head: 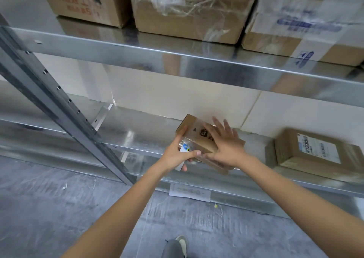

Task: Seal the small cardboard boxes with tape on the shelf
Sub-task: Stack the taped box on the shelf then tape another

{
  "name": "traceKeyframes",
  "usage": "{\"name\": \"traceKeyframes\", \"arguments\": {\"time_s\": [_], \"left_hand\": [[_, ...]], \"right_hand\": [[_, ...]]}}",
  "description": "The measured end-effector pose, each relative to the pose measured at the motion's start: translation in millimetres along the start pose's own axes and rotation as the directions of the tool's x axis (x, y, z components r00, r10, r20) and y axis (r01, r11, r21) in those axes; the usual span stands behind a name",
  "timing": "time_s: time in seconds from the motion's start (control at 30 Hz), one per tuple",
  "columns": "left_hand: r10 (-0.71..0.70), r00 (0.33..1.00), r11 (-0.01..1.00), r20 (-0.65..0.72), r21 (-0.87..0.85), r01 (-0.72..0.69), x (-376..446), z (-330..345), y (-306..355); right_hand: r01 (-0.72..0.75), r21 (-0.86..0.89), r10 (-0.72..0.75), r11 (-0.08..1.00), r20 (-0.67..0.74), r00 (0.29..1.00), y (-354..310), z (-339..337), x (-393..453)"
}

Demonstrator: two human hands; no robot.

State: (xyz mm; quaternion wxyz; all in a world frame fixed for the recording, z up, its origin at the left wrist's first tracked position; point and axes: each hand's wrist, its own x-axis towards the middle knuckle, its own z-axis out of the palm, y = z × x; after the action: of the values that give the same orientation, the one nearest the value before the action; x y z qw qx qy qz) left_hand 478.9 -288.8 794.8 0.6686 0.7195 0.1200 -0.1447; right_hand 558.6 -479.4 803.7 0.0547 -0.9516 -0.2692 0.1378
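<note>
Small box [199,137] on metal shelf [141,133], left hand [178,155] gripping tape roll [185,148] at box's near end, right hand [226,145] flat, fingers spread, on top.

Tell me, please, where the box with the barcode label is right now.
The box with the barcode label lies on the lower shelf at the far right of the head view, right of the box being taped.
</note>
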Motion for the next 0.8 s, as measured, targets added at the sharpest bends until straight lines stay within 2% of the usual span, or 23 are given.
{"name": "traceKeyframes", "arguments": {"time_s": [0.1,0.17,0.23,0.27,0.33,0.43,0.47,0.5,0.57,0.6,0.63,0.73,0.8], "left_hand": [[0.113,0.992,0.993,-0.051,0.029,-0.111,-9.6,-6.4,2.7],[0.228,0.965,0.970,-0.133,0.113,-0.213,-16.2,-12.6,6.6],[0.313,0.924,0.947,-0.219,0.139,-0.288,-17.7,-19.3,14.7],[0.327,0.908,0.944,-0.263,0.134,-0.301,-14.6,-21.6,20.3],[0.351,0.883,0.934,-0.310,0.174,-0.311,-2.1,-22.2,30.2],[0.302,0.920,0.931,-0.249,0.286,-0.228,24.1,-15.9,32.1],[0.282,0.930,0.927,-0.236,0.316,-0.201,31.7,-12.8,31.5],[0.273,0.936,0.922,-0.223,0.340,-0.188,37.2,-9.6,32.7],[0.262,0.946,0.915,-0.191,0.361,-0.181,45.8,-2.9,38.5],[0.259,0.949,0.911,-0.180,0.372,-0.178,48.7,1.0,41.7],[0.257,0.949,0.909,-0.181,0.379,-0.174,52.8,4.1,42.7],[0.244,0.947,0.914,-0.209,0.374,-0.153,62.1,6.1,40.7],[0.244,0.947,0.913,-0.207,0.378,-0.152,63.0,4.3,38.7]], "right_hand": [[-0.075,0.061,0.075,0.995,0.004,0.997,3.3,-4.0,3.3],[-0.116,0.321,0.128,0.940,-0.014,0.992,2.6,-9.0,0.3],[-0.131,0.644,0.157,0.754,0.018,0.987,0.9,-13.0,-4.0],[-0.153,0.736,0.158,0.659,0.063,0.985,-0.9,-13.7,-5.3],[-0.221,0.819,0.142,0.530,0.171,0.975,-5.2,-6.1,-5.1],[-0.320,0.840,0.199,0.438,0.256,0.946,-8.4,9.0,-2.2],[-0.339,0.815,0.259,0.470,0.240,0.936,-8.6,9.5,-1.3],[-0.346,0.750,0.328,0.564,0.181,0.927,-8.0,9.5,0.2],[-0.329,0.480,0.381,0.813,-0.012,0.924,-14.2,5.9,1.0],[-0.304,0.343,0.346,0.889,-0.067,0.936,-21.9,4.2,1.2],[-0.286,0.266,0.312,0.921,-0.060,0.948,-31.4,3.6,2.6],[-0.288,0.184,0.290,0.940,0.016,0.957,-54.0,14.7,12.1],[-0.295,0.133,0.307,0.946,-0.079,0.948,-55.5,28.2,17.2]]}}
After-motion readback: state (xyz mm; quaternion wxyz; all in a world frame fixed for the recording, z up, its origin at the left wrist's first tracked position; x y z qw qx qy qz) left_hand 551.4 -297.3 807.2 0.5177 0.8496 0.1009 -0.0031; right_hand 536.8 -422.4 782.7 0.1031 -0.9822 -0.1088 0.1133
